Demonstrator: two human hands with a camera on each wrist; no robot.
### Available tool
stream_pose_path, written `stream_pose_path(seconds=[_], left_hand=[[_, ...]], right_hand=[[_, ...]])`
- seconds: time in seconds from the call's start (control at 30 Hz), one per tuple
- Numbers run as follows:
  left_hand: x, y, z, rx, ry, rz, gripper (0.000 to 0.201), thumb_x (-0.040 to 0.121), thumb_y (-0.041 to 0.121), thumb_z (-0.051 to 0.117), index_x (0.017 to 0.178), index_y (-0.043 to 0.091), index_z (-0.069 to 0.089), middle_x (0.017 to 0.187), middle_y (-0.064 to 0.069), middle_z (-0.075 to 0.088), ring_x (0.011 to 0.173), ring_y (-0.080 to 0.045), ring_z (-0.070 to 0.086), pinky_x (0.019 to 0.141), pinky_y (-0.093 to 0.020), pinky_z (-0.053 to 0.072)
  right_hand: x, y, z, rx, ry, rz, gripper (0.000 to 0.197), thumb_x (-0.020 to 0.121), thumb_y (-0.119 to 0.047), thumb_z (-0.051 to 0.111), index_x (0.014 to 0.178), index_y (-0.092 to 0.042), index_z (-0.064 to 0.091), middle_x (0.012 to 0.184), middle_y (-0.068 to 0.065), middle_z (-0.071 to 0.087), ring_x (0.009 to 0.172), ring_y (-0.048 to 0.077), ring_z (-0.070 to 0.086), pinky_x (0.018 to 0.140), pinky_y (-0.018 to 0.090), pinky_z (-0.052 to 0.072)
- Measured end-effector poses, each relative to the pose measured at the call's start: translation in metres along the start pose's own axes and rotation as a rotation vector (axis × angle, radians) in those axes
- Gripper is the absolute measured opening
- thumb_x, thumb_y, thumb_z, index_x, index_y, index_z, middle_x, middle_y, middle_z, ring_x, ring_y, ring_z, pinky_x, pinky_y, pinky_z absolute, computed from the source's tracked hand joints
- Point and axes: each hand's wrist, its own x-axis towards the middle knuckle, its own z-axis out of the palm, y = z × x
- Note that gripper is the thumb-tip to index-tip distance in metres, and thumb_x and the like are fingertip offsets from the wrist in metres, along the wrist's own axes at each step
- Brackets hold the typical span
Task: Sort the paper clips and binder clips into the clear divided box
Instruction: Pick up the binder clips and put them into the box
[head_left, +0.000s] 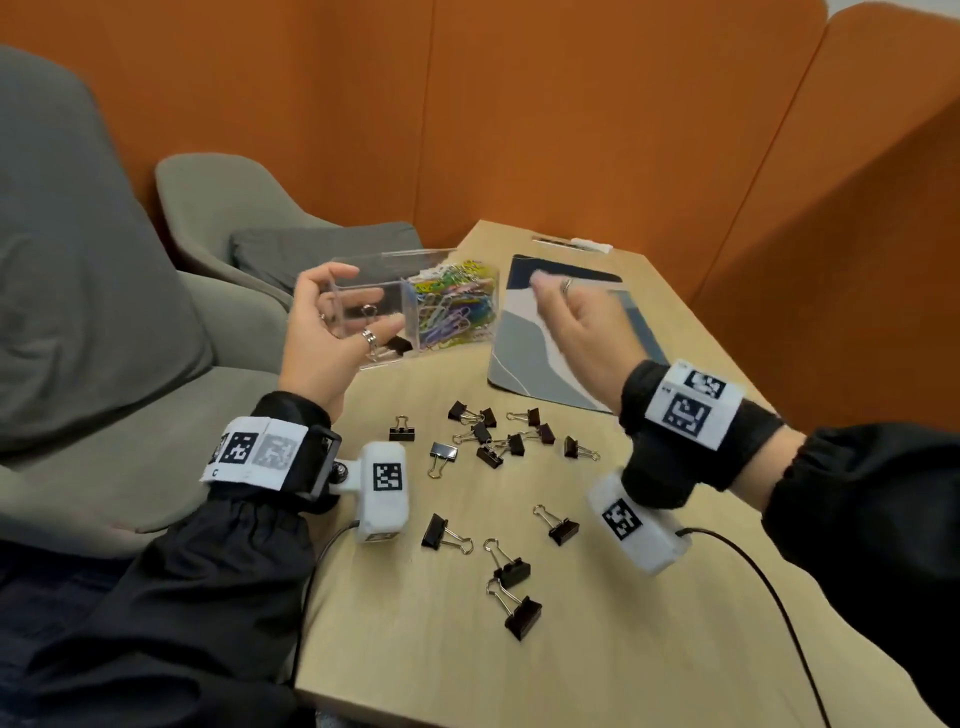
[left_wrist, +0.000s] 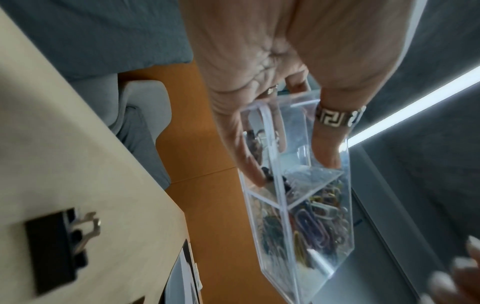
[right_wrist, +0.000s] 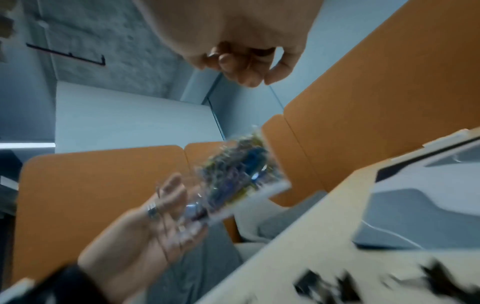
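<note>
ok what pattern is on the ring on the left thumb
A gold Greek-key meander on the ring, clearest in the left wrist view, worn on the left hand.

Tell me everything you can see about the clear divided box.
The clear divided box looks like transparent plastic, with thin walls and a partition. The left hand grips its near end and holds it above the table's edge. One compartment is full of coloured paper clips; the compartment nearer the hand holds a few black binder clips. The right hand does not touch it.
</note>
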Motion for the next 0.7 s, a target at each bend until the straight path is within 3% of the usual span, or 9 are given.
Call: stream_pose_path(seconds=[0.07, 0.13, 0.2, 0.27, 0.4, 0.53, 0.7], left_hand=[[0.002, 0.001, -0.005, -0.006, 0.056, 0.015, 0.050, 0.075, -0.006, 0.069, 0.100, 0.031, 0.046, 0.106, -0.006, 0.064, 0.099, -0.027, 0.065, 0.085, -0.062, 0.049], [0.004, 0.002, -0.008, 0.003, 0.103, 0.039, 0.051, 0.076, -0.007, 0.068, 0.100, 0.031, 0.045, 0.102, -0.002, 0.064, 0.091, -0.014, 0.066, 0.086, -0.058, 0.050], [0.004, 0.003, -0.010, 0.013, 0.132, 0.059, 0.050, 0.076, -0.007, 0.068, 0.100, 0.030, 0.043, 0.099, 0.000, 0.063, 0.081, -0.002, 0.066, 0.084, -0.049, 0.053], [0.005, 0.003, -0.012, 0.018, 0.141, 0.070, 0.050, 0.076, -0.007, 0.068, 0.100, 0.030, 0.043, 0.099, 0.000, 0.064, 0.078, -0.001, 0.066, 0.079, -0.045, 0.054], [0.006, 0.002, -0.013, 0.024, 0.130, 0.083, 0.050, 0.076, -0.007, 0.068, 0.099, 0.030, 0.044, 0.098, 0.000, 0.064, 0.076, -0.003, 0.066, 0.063, -0.034, 0.058], [0.006, 0.002, -0.011, 0.008, 0.113, 0.093, 0.050, 0.076, -0.009, 0.067, 0.098, 0.029, 0.043, 0.099, -0.002, 0.064, 0.072, -0.002, 0.066, 0.056, -0.022, 0.053], [0.005, 0.000, -0.009, 0.011, 0.080, 0.092, 0.051, 0.075, -0.008, 0.069, 0.098, 0.030, 0.044, 0.103, -0.005, 0.062, 0.077, -0.012, 0.064, 0.057, -0.025, 0.055]], right_hand=[[-0.012, 0.009, 0.012, -0.131, -0.290, 0.072, 0.040, 0.099, -0.037, 0.037, 0.071, -0.013, 0.052, 0.067, 0.004, 0.048, 0.056, 0.011, 0.040, 0.053, 0.019, 0.035], [-0.012, 0.015, 0.029, -0.263, -0.574, 0.039, 0.034, 0.097, -0.038, 0.040, 0.100, -0.012, 0.062, 0.102, 0.007, 0.060, 0.084, 0.013, 0.054, 0.075, 0.020, 0.042], [-0.006, 0.012, 0.049, -0.310, -0.783, -0.053, 0.037, 0.097, -0.038, 0.042, 0.127, -0.019, 0.052, 0.136, 0.002, 0.045, 0.121, 0.015, 0.044, 0.102, 0.027, 0.033], [0.001, 0.006, 0.069, -0.367, -0.920, -0.153, 0.045, 0.097, -0.037, 0.041, 0.141, -0.025, 0.037, 0.153, 0.000, 0.026, 0.140, 0.018, 0.024, 0.113, 0.032, 0.018], [0.013, -0.001, 0.097, -0.499, -1.094, -0.211, 0.054, 0.100, -0.032, 0.036, 0.149, -0.022, 0.016, 0.159, 0.002, 0.005, 0.145, 0.023, 0.008, 0.116, 0.034, 0.009], [0.012, 0.007, 0.098, -0.553, -1.227, -0.171, 0.056, 0.100, -0.030, 0.036, 0.150, -0.020, 0.012, 0.159, -0.002, 0.006, 0.145, 0.018, 0.013, 0.115, 0.028, 0.010], [-0.001, 0.027, 0.064, -0.571, -1.241, -0.121, 0.066, 0.095, -0.038, 0.047, 0.150, -0.028, 0.012, 0.159, -0.009, 0.004, 0.144, 0.014, 0.016, 0.115, 0.028, 0.013]])
